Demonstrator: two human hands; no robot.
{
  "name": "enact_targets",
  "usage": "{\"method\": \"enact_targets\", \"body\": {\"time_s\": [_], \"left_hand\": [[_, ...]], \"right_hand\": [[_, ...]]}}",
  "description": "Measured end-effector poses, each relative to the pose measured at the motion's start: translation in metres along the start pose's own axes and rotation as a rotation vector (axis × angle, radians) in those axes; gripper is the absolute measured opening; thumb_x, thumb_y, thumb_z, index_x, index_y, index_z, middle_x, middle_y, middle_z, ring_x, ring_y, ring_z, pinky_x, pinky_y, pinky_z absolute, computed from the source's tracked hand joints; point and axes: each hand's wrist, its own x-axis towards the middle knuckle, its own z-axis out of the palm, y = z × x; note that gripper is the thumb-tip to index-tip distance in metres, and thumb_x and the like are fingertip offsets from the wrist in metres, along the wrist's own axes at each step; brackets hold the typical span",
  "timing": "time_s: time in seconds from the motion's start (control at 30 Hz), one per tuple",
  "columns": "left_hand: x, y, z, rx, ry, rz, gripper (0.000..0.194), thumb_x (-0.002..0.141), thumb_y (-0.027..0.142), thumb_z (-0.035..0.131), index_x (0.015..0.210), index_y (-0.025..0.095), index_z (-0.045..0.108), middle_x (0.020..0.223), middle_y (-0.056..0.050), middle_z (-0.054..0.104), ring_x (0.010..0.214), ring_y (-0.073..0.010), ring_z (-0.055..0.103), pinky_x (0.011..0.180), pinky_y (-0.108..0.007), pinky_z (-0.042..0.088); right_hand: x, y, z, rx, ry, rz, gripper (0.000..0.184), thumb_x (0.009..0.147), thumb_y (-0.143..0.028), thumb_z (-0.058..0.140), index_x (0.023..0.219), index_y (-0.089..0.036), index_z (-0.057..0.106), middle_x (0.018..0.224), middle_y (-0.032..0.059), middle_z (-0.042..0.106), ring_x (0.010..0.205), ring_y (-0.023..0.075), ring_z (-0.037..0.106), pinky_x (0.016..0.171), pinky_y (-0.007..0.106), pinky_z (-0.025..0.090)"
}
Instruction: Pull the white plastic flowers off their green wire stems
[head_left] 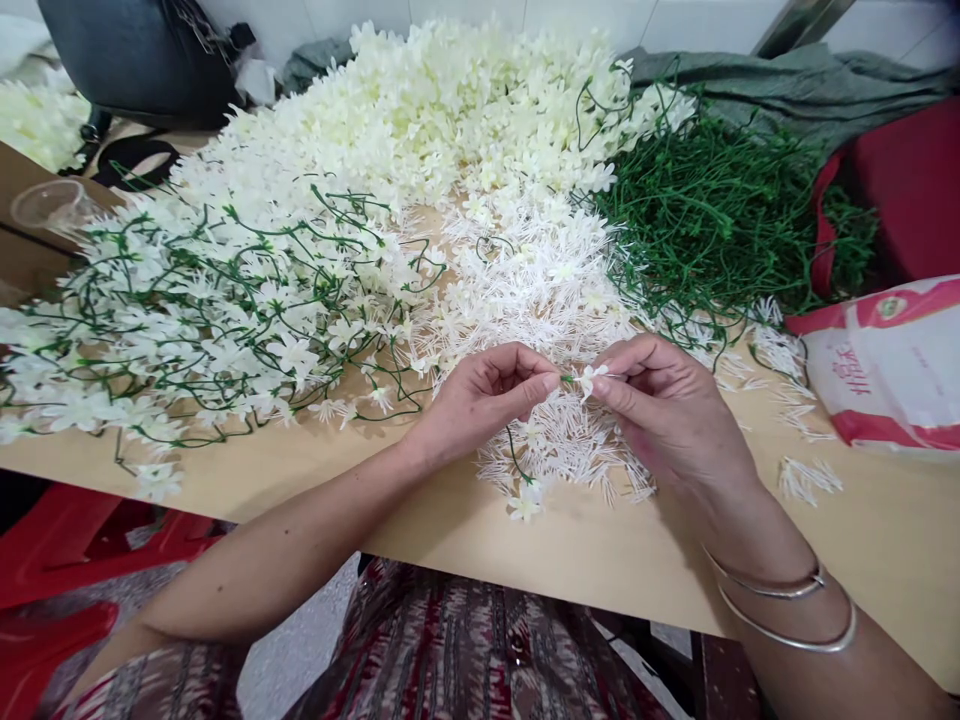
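Note:
My left hand pinches a green plastic stem near its tip. From below that hand the stem hangs down, with a white artificial flower on its lower end. Between finger and thumb, my right hand grips a small white artificial flower, which meets the green tip between my hands. Under both hands lies a heap of white plastic stamens. Flowers on green stems are piled to my left, and loose cream petals are heaped behind. Bare green stems lie to the right.
A white and red bag and a dark red bag sit at the right. A black bag and a clear plastic cup stand at the back left. Red stools are below the table edge.

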Motion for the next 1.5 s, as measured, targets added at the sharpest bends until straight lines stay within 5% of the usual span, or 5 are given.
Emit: {"method": "enact_targets", "body": {"time_s": [0.77, 1.1, 1.3, 1.5], "left_hand": [[-0.003, -0.013, 0.002, 0.244, 0.072, 0.012, 0.022, 0.095, 0.038, 0.065, 0.086, 0.018, 0.06, 0.065, 0.002, 0.063, 0.058, -0.0073, 0.059, 0.057, -0.021, 0.043], [-0.001, -0.016, 0.005, 0.136, 0.082, 0.022, 0.025, 0.092, 0.04, 0.069, 0.086, 0.018, 0.059, 0.066, 0.002, 0.064, 0.06, -0.0078, 0.06, 0.06, -0.022, 0.046], [-0.001, -0.012, 0.004, 0.092, 0.077, -0.011, 0.028, 0.092, 0.043, 0.07, 0.087, 0.018, 0.059, 0.066, 0.002, 0.065, 0.061, -0.0081, 0.058, 0.061, -0.023, 0.044], [-0.002, -0.008, 0.004, 0.091, 0.06, -0.022, 0.028, 0.091, 0.043, 0.071, 0.087, 0.018, 0.061, 0.067, 0.003, 0.063, 0.061, -0.0085, 0.06, 0.062, -0.023, 0.047]], "right_hand": [[-0.002, 0.01, 0.005, -0.175, -0.013, -0.005, 0.022, 0.075, -0.034, 0.088, 0.071, -0.027, 0.068, 0.065, -0.0019, 0.061, 0.06, 0.014, 0.049, 0.054, 0.03, 0.038], [0.002, 0.007, 0.005, -0.012, -0.011, 0.061, 0.024, 0.069, -0.035, 0.093, 0.078, -0.028, 0.073, 0.069, -0.0031, 0.062, 0.065, 0.0119, 0.053, 0.058, 0.026, 0.043], [0.004, 0.008, -0.004, 0.023, -0.089, 0.112, 0.032, 0.07, -0.04, 0.094, 0.097, -0.032, 0.079, 0.089, -0.0012, 0.07, 0.076, 0.0133, 0.06, 0.072, 0.031, 0.054], [0.004, 0.013, -0.009, -0.05, -0.127, 0.104, 0.018, 0.076, -0.041, 0.089, 0.085, -0.031, 0.078, 0.075, -0.0023, 0.067, 0.071, 0.0137, 0.059, 0.064, 0.029, 0.05]]}}
